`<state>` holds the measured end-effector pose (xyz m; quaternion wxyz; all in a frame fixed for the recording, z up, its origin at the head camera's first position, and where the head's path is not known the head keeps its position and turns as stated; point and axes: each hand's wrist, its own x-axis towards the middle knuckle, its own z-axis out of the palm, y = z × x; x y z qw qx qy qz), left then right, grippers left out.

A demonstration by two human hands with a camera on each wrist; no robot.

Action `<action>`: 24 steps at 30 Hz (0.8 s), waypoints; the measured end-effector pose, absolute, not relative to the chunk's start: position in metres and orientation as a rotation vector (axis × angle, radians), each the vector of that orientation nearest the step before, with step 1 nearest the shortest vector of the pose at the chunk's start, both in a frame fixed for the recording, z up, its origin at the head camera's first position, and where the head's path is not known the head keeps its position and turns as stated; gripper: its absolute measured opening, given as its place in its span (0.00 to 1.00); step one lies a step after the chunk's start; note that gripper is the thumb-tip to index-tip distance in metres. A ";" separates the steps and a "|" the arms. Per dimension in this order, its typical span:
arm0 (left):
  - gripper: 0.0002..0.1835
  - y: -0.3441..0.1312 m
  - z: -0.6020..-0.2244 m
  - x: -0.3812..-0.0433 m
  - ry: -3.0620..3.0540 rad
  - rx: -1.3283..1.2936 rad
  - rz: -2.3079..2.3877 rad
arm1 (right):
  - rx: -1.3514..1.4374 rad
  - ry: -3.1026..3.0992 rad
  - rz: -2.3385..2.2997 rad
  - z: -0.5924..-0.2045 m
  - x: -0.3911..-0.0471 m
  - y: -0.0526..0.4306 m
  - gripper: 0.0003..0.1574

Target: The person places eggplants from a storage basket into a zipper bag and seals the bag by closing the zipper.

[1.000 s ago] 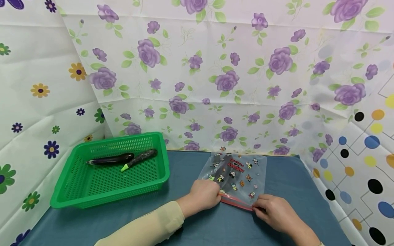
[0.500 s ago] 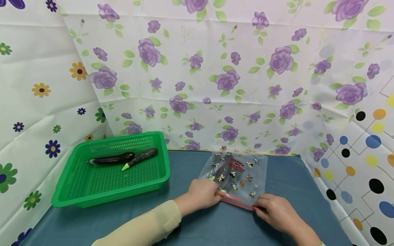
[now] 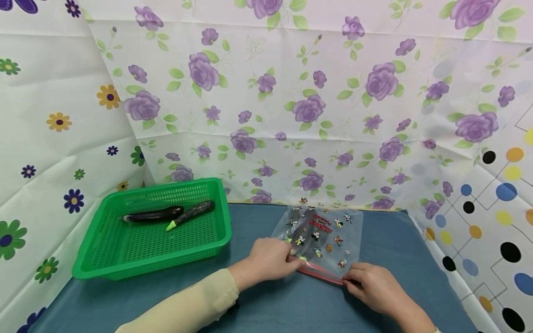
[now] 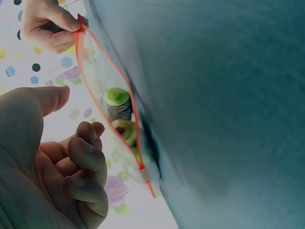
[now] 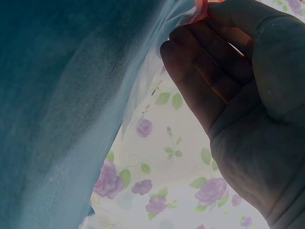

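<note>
A clear zip bag (image 3: 333,233) with cartoon prints and a red zip edge lies on the blue-covered table. In the left wrist view its mouth gapes, showing a dark, bumpy cucumber-like vegetable (image 4: 120,110) with a light-green end, and a brownish-green end (image 4: 125,131) beside it. My right hand (image 3: 372,286) pinches the right corner of the red zip edge (image 5: 201,10) between thumb and finger. My left hand (image 3: 270,260) is at the zip's left end, its fingers loosely bent and thumb apart; in the left wrist view nothing is between them.
A green plastic basket (image 3: 154,259) stands on the left of the table (image 3: 266,310). In it lie a dark purple eggplant (image 3: 154,214) and a dark bumpy cucumber-like vegetable (image 3: 193,213) with a light-green tip. Floral sheeting (image 3: 250,92) rises behind the table.
My left hand has let go of the zip edge and shifted slightly left, its thumb spreading from the fingers. The right hand has kept its pinch on the corner.
</note>
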<state>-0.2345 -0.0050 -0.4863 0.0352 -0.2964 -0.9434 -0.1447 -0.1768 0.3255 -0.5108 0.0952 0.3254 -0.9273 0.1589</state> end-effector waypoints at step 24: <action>0.34 -0.035 -0.446 -0.231 -2.789 -0.812 -0.511 | 0.965 -2.745 0.477 -0.510 -0.177 0.325 0.10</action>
